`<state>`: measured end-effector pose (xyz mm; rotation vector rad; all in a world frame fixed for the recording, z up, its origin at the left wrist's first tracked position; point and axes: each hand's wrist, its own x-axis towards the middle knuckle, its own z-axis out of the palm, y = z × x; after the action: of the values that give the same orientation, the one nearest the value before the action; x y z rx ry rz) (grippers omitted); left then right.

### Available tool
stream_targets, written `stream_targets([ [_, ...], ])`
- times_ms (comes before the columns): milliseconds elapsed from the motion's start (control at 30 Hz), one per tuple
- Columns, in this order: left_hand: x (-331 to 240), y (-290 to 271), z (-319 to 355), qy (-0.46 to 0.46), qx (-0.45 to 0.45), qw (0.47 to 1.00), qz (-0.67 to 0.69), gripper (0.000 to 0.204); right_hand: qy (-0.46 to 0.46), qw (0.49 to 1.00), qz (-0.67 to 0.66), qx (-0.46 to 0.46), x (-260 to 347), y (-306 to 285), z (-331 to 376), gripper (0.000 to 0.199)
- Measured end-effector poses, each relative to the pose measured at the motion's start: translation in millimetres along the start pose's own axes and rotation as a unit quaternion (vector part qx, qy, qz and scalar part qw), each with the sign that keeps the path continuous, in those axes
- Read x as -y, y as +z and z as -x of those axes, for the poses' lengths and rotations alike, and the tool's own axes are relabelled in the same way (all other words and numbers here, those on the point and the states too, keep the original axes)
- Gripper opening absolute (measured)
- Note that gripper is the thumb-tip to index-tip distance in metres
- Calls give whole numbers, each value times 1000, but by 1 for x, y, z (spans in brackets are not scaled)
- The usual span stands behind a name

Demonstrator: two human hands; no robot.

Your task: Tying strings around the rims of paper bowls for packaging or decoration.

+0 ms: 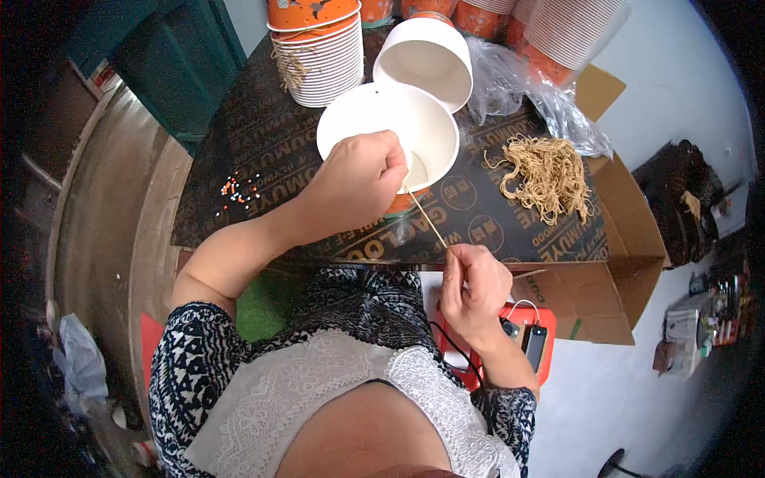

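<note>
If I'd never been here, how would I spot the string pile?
Find the dark table with gold lettering. On its right side, nearer the person than the crumpled clear plastic, lies the string pile. It's the tan, tangled heap, while the neighbouring white bowls are smooth and round.

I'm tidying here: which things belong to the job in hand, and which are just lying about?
Seemingly in the job:
- cord, held between left hand and right hand
- near tub
- cord pile
- tub stack

Apparently lying about:
- plastic bag
- cardboard box
- coloured bits
</note>
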<state>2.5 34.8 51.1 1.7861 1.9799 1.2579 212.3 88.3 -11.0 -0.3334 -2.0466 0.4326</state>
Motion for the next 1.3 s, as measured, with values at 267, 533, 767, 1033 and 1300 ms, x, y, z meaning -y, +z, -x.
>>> stream_targets([
  [267,50,-64,-35,145,55,973,-173,15,172,984,-49,14,-28,-6,1,10],
  [533,83,-92,-12,175,100,931,-304,21,277,950,-145,2,-49,-29,11,12],
  [767,23,-55,15,214,57,926,-307,27,335,891,-308,1,-22,-44,-1,21],
  [1033,-21,23,4,92,-83,985,-117,45,354,674,-648,2,7,-17,-38,26],
  [1300,-4,38,54,130,-75,970,190,22,302,535,-786,-67,-8,3,-57,19],
])
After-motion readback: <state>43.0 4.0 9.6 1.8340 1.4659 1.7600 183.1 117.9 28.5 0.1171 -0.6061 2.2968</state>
